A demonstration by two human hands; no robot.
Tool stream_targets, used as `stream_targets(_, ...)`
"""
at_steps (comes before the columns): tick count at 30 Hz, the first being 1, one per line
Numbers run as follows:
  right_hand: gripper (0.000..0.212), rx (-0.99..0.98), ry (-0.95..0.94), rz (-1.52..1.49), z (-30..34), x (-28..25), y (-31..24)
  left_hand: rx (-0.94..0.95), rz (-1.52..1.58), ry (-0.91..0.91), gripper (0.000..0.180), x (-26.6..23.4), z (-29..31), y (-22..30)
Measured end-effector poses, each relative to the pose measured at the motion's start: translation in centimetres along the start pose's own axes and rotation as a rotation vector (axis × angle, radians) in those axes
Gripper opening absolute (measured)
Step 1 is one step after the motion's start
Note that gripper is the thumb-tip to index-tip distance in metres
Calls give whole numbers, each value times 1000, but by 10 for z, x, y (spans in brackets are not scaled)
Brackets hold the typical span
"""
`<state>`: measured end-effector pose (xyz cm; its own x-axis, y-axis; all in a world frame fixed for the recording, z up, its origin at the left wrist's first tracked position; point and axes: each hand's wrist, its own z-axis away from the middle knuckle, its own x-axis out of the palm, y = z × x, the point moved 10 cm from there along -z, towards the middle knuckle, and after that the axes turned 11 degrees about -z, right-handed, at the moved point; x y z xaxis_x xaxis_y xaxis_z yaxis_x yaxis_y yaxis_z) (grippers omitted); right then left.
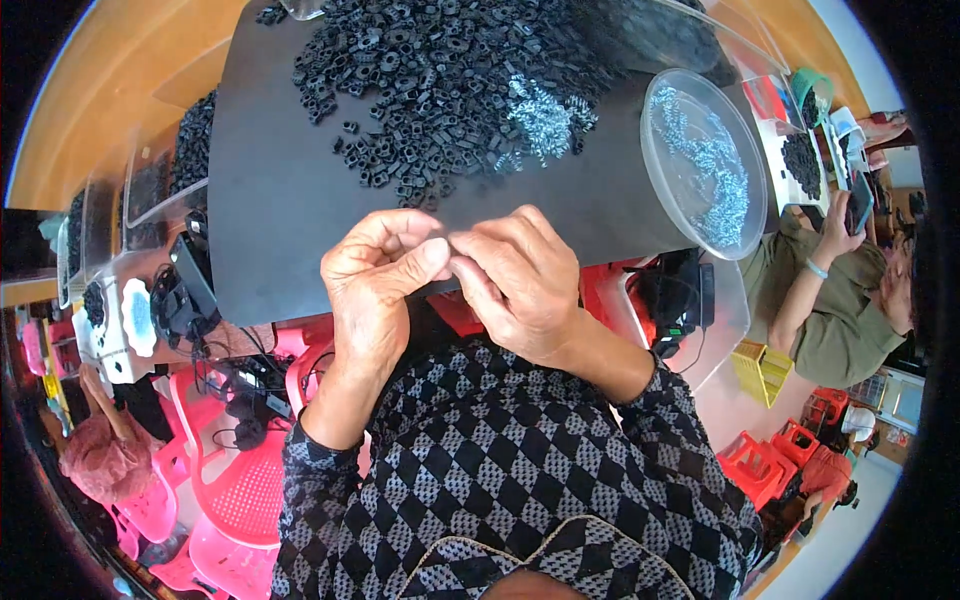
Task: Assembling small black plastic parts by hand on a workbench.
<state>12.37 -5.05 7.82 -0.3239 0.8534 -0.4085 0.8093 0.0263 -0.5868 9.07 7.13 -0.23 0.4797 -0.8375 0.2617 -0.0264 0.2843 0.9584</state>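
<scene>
Hands: left hand [375, 280] and right hand [525, 280] meet near the worktop's front edge, fingertips drawn close together; whether they hold a part cannot be told.
Worktop [270, 200]: dark grey, bearing a broad heap of small black plastic parts [420, 75] beyond the hands.
Loose springs [545, 125]: silvery coils piled at the heap's near right side.
Round clear tub [682, 195]: right of the heap, shallow, silvery coils spread mostly along its right side.
Clear bin [745, 50]: far right, dark contents.
Left-hand clear bins [160, 185]: beside the worktop, black pieces inside.
Green basket [800, 82]: black pieces inside.
Yellow basket [762, 375]: right, near a co-worker [840, 320] holding a phone [859, 203].
Phone screen: unreadable at this angle.
</scene>
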Motion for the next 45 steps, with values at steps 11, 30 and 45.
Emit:
stream_targets(11, 18, 164, 10, -82, 6, -20, 23, -77, -57, -130, 18, 13, 8, -11)
stream_targets(30, 12, 95, -74, 461, -20, -18, 72, -13, -69, -2, 19, 3, 0, -4)
stream_targets(45, 12, 447, -169, -320, -13, -3, 48, -2, -39, -48, 19, 4, -3, -10)
